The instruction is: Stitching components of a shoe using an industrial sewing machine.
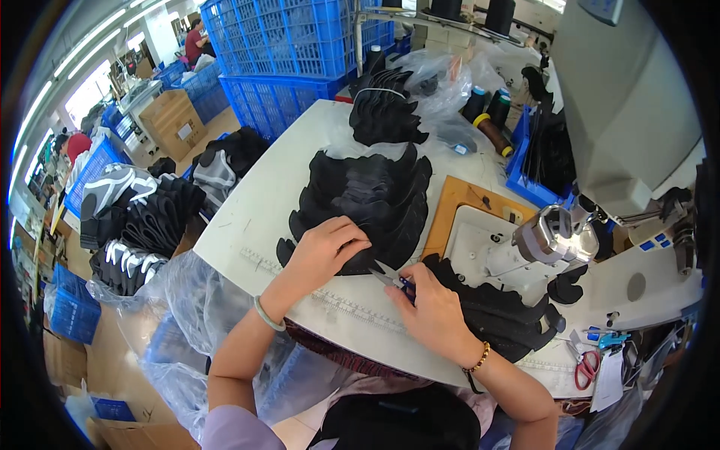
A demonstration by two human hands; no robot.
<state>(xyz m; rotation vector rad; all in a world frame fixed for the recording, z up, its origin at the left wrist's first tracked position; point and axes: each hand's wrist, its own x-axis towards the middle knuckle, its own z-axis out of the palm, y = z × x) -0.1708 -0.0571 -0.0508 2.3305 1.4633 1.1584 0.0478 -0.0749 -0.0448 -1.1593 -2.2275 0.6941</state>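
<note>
My left hand (319, 251) rests at the near edge of a stack of black fabric pieces (367, 191) with wavy edges, its thumb and fingers pinched on the edge of a piece. In my right hand (435, 309) is a pair of thread snips (387, 273). Their pointed blades reach toward the fabric just right of my left fingertips, and they look parted. More black fabric pieces (495, 311), overlapping in a row, lie right of my right hand, beside the sewing machine (525, 251). Whether a thread lies between the blades is too small to tell.
A banded black bundle (386, 112) sits at the table's far side, near thread spools (491, 131) and a blue bin (529, 172). Red-handled scissors (587, 369) lie at the right edge. Blue crates (277, 45) stand behind; plastic sheeting (202, 300) hangs left of the table (247, 202).
</note>
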